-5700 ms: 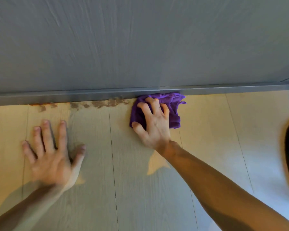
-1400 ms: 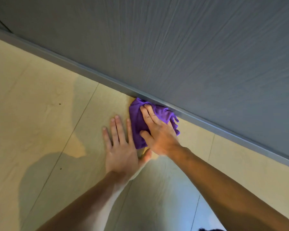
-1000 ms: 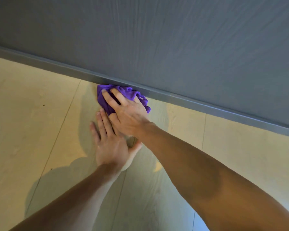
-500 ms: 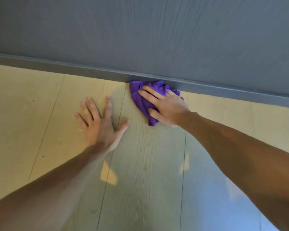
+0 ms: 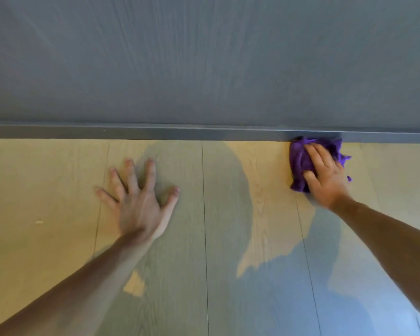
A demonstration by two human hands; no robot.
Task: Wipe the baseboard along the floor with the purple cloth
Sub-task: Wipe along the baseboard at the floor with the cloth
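**A:** Where is the cloth [image 5: 301,163] now, from your screen?

**B:** I see it bunched on the floor [image 5: 228,214], at the right side of the view, and its top edge is pushed against the baseboard [image 5: 155,134]. The right hand [image 5: 325,175] lies flat on top of it. The fingers [image 5: 317,154] are close together and press down on the cloth; they point up toward the wall [image 5: 204,57], and the thumb holds the near edge. It is a press more than a pinch.

**A:** And the other hand?

**B:** The left hand [image 5: 141,202] is well apart from the cloth, flat on the floor with the fingers spread wide. I judge that it only carries weight.

**A:** So what does the next stroke depend on?

**B:** The baseboard runs left to right across the whole view, and the fingers stand across it. So the cloth must slide sideways along this line, with the top edge kept against the strip. The right hand is the one on the cloth, so it should do this.

**A:** Any label or writing?

**B:** None that I can read. The hand is a little blurred, so I cannot be sure how much of the cloth really touches the baseboard.
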